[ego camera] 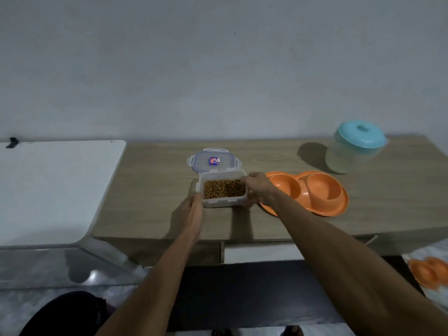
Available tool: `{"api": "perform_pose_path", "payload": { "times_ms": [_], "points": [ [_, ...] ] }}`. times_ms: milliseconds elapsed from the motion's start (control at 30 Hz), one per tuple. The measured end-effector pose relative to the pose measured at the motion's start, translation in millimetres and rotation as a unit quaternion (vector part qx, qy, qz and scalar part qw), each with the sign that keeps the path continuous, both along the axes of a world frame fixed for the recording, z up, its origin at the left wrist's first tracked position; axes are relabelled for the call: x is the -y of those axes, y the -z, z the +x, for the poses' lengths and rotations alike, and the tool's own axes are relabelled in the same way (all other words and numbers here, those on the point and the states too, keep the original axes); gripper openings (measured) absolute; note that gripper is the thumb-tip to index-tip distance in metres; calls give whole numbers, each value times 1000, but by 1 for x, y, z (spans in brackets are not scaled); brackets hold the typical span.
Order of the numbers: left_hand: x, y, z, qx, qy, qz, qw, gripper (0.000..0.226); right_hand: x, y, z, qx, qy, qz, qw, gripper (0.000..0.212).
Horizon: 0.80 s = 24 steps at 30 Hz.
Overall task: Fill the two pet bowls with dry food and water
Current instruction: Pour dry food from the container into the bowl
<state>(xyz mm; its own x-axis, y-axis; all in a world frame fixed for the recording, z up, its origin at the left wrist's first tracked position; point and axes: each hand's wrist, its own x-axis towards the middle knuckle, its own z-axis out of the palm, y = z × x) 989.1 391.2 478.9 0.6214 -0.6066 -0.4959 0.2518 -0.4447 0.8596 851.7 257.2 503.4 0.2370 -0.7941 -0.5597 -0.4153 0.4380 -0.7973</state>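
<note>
A white plastic food box [223, 202] full of brown dry kibble [224, 188] stands lidless on the wooden table. Its clear lid with blue clips [214, 161] lies flat just behind it. My left hand [194, 209] grips the box's left front corner. On the box's right side sits my right hand [258, 187], fingers curled over the rim. An orange double pet bowl [315, 190] lies just right of the box; both of its wells look dry and bare. A clear jug with a teal lid [356, 149] stands at the back right.
A white surface [53, 185] adjoins the wooden table [155, 190] on the left. Behind the table rises a plain wall. A second orange double bowl [429, 271] lies on the floor at the lower right. My feet show at the bottom edge.
</note>
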Motion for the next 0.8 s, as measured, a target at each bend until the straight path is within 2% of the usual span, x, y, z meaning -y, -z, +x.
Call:
{"api": "perform_pose_path", "payload": {
  "times_ms": [100,200,300,433,533,667,800],
  "points": [
    [3,-14,-8,47,36,34,998,32,8,-13,-21,36,33,-16,999,9],
    [16,-33,-27,150,109,120,975,60,20,-30,-55,64,72,-45,994,9],
    [40,-38,-54,231,183,101,950,58,31,-45,-95,61,106,-82,989,11],
    [65,-23,-92,295,318,39,900,64,32,-65,-147,57,140,-131,980,21],
    [78,-16,-108,373,404,44,834,73,25,-74,-180,9,159,-188,969,26],
    [84,2,-117,398,434,62,806,96,13,-78,-204,-25,189,-221,956,28],
    [83,18,-121,440,423,74,788,107,4,-79,-207,-79,183,-256,946,33]
  ]
}}
